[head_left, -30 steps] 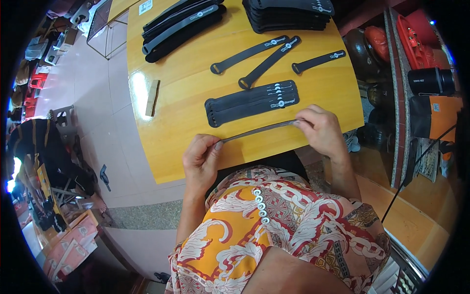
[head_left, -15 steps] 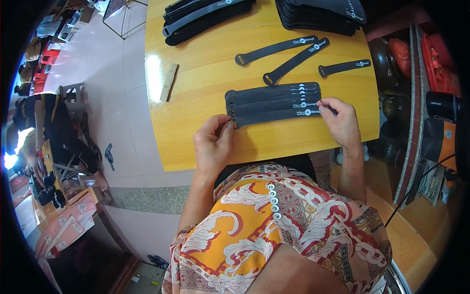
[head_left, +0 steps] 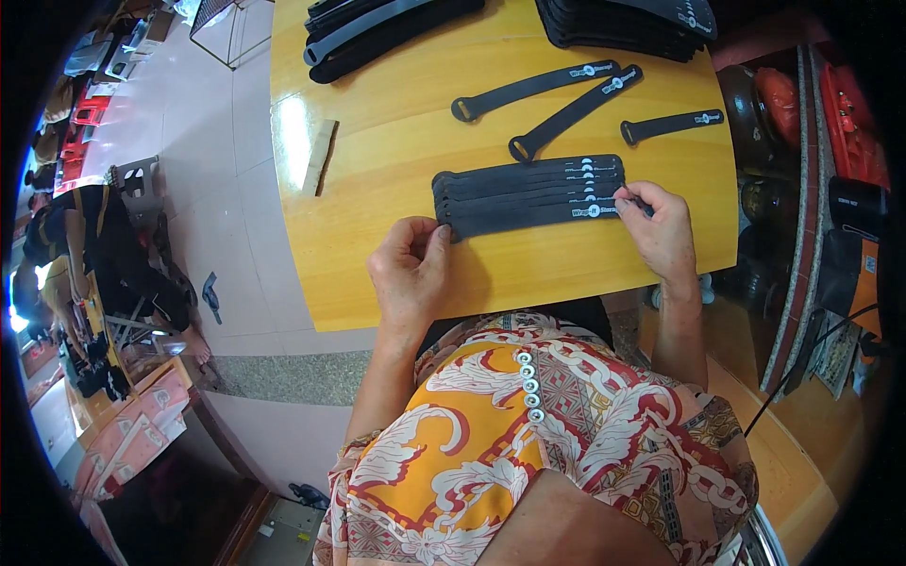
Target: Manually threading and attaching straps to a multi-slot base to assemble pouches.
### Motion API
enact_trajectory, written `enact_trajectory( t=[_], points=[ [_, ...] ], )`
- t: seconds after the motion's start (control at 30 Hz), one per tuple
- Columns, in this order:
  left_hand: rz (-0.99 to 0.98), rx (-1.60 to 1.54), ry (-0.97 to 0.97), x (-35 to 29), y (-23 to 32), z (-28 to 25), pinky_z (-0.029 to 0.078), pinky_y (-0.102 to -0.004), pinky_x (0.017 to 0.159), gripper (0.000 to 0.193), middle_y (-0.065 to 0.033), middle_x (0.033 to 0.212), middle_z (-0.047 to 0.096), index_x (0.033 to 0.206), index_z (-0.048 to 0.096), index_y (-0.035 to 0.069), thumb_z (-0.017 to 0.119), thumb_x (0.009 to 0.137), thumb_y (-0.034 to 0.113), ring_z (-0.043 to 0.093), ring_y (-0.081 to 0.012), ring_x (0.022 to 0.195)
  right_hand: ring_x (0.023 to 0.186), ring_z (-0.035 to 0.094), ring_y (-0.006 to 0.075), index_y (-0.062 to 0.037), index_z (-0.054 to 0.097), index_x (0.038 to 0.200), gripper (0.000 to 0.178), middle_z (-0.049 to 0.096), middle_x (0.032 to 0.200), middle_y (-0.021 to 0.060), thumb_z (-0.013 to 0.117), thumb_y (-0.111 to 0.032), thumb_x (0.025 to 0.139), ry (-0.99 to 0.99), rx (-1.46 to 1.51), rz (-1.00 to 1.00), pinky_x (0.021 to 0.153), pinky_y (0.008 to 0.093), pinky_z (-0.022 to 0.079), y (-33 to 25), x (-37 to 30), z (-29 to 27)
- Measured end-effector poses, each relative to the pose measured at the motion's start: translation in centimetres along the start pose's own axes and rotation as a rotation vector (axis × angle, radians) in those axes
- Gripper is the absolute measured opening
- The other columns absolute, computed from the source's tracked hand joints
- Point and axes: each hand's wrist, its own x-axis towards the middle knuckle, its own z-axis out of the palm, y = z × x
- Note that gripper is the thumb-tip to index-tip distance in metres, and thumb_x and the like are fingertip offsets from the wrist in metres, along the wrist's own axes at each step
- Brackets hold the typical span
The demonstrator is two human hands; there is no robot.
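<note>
**Both hands pinch the ends of a black strap at the near edge of a stack**

The nearest black strap [head_left: 528, 219] lies across the yellow wooden table [head_left: 396, 189], stretched between the two hands. The left hand [head_left: 411, 269] is closed at the strap's left end, thumb and fingertips pinched on it. The right hand [head_left: 661, 226] is closed on the strap's right end, fingertips pressed just past the white printed mark. The strap touches the row of straps [head_left: 528, 184] behind it, which lie side by side, overlapping, with their ends lined up.

No box or tray shows on the table; the straps lie bare on the wood. Farther back, three loose straps [head_left: 566, 99] lie singly and apart, each with a loop at the left end and a white mark toward the right. At the far edge sit two heaps: a pile of long black straps [head_left: 377, 28] on the left and a flat stack of black straps [head_left: 623, 24] on the right. A small wooden block [head_left: 319, 156] rests near the table's left edge, well apart from the hands.

The held strap is flat, narrow, matte black, and widens slightly at the left end.
</note>
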Motion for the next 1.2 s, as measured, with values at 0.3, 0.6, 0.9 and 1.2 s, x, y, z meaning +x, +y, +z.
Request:
enact_trajectory(
  t=[0.3,0.6,0.9,1.2],
  points=[
    [-0.057,-0.026,0.025,0.2,0.6,0.2,0.044,-0.0211,0.053,0.008,-0.0036,0.065,0.06,0.08,0.061,-0.004,0.065,0.079,0.003,0.052,-0.006,0.057,0.062,0.051,0.0057,0.0051,0.062,0.086,0.011,0.059,0.068,0.0033,0.061,-0.004,0.079,0.024,0.048,0.017,0.053,0.0202,0.041,0.3,0.0,0.2],
    [-0.024,0.028,0.022,0.2,0.3,0.1,0.043,-0.02,0.053,0.007,-0.0024,0.069,0.059,0.082,0.06,-0.003,0.063,0.081,0.003,0.052,-0.0059,0.058,0.063,0.054,0.0067,0.0049,0.061,0.084,0.011,0.06,0.068,0.0053,0.061,-0.003,0.077,0.047,0.079,0.036,0.055,0.0215,0.044,0.2,0.0,0.5],
    [-0.033,0.039,0.026,0.3,0.6,0.1,0.043,-0.02,0.053,0.006,-0.0019,0.069,0.059,0.081,0.06,-0.003,0.063,0.08,0.002,0.051,-0.0057,0.059,0.062,0.056,0.0089,0.0041,0.061,0.083,0.01,0.061,0.067,0.0082,0.061,-0.004,0.076,0.072,0.044,0.014,0.055,0.024,0.045,0.5,0.1,0.8],
    [-0.007,0.076,0.038,0.2,0.6,0.3,0.043,-0.0208,0.053,0.007,-0.0024,0.065,0.059,0.08,0.061,-0.003,0.064,0.079,0.004,0.051,-0.0059,0.057,0.056,0.051,0.0066,0.0027,0.061,0.081,0.008,0.057,0.061,0.0051,0.063,-0.003,0.075,0.121,0.018,-0.016,0.051,0.0226,0.042,0.1,-0.1,0.8]
  ],
)
